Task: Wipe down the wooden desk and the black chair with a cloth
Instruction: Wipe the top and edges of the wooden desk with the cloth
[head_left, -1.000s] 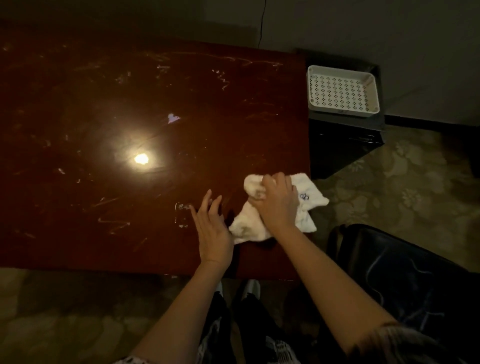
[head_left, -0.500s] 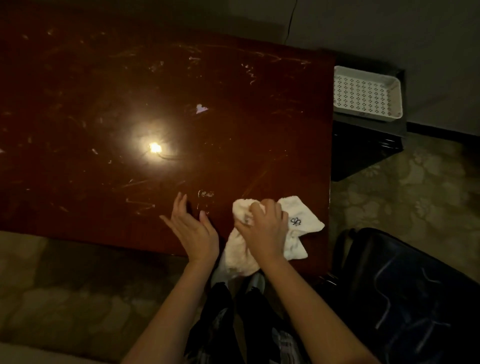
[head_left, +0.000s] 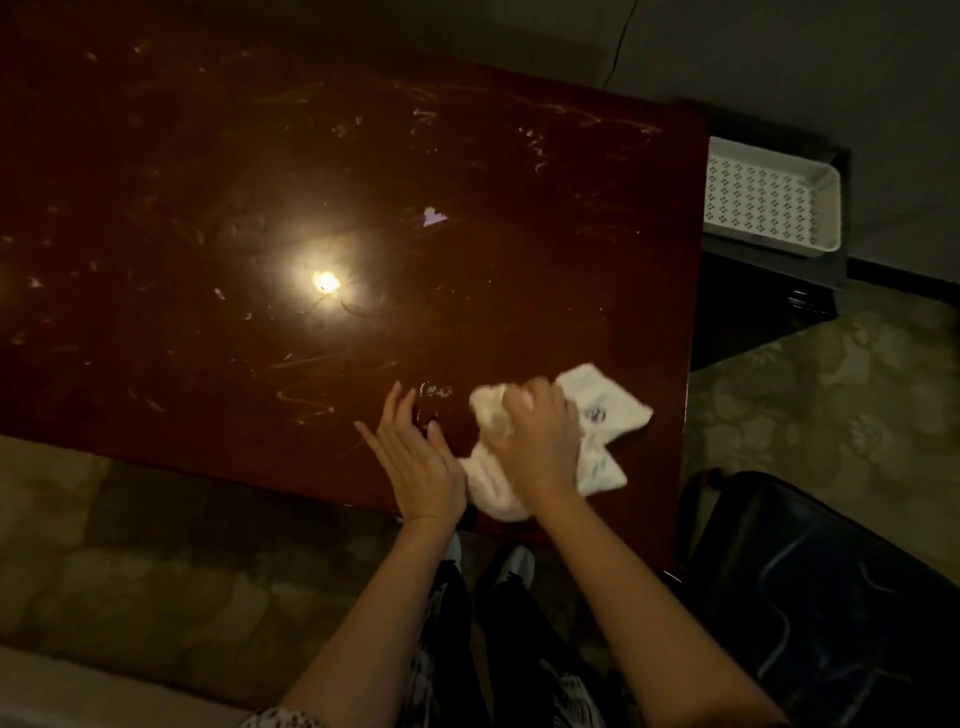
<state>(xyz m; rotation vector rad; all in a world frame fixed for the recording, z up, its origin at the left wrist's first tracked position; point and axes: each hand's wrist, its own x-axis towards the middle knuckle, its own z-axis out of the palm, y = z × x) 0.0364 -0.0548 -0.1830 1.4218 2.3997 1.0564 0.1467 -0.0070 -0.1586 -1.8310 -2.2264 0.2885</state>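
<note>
Near front-right corner of scratched reddish-brown wooden tabletop (head_left: 363, 156), open surface to left: crumpled white cloth (head_left: 605, 415) gripped under right hand (head_left: 540, 441); left hand (head_left: 415, 462) flat, fingers straight, just beside cloth.

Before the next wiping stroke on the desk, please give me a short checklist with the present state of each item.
1. White cloth under right hand, fingers curled on it: ok.
2. Cloth lies on the dark red wooden desk: ok, near the front right corner.
3. Left hand out of the cloth's way: not ok; it is open beside the cloth.
4. Desk surface already free of marks: not ok; pale streaks remain.
5. Black chair wiped: cannot tell.
6. White perforated plastic tray off the desk: ok.
</note>
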